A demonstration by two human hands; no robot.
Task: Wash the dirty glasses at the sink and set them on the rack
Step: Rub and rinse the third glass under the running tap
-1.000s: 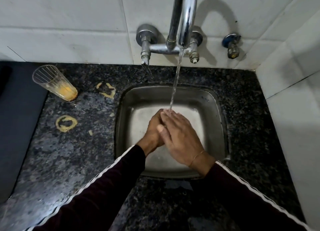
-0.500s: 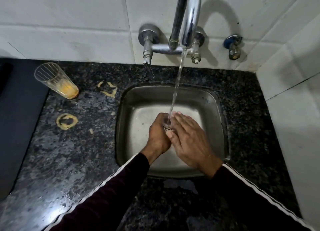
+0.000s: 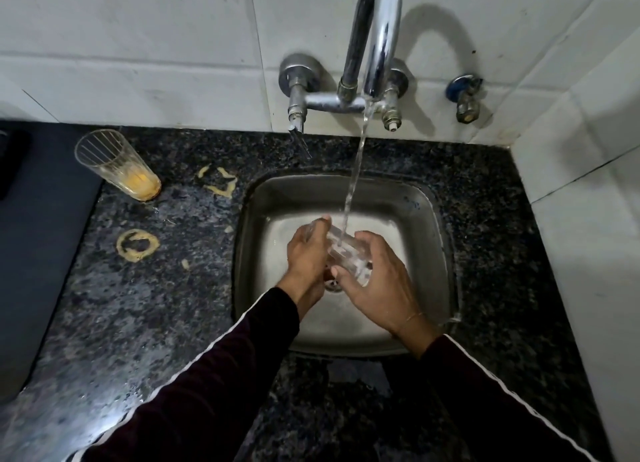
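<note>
A clear glass [image 3: 344, 253] lies tilted between my hands over the steel sink [image 3: 429, 219], and the tap's water stream [image 3: 355, 181] falls onto it. My left hand [image 3: 306, 253] grips its upper end, fingers curled round it. My right hand [image 3: 377, 281] holds its lower end with thumb and fingers wrapped around it. A second glass [image 3: 116, 165] with orange residue at the bottom stands on the dark granite counter [image 3: 145, 305] at the back left.
The chrome tap [image 3: 375, 42] rises from the white tiled wall above the sink. Yellow ring stains [image 3: 136, 245] mark the counter left of the sink. A dark mat [image 3: 38, 253] covers the far left. A small valve [image 3: 465, 96] sits right of the tap.
My hands have spread apart along the glass, which now shows tilted between them under the stream; a second ago they covered it closely.
</note>
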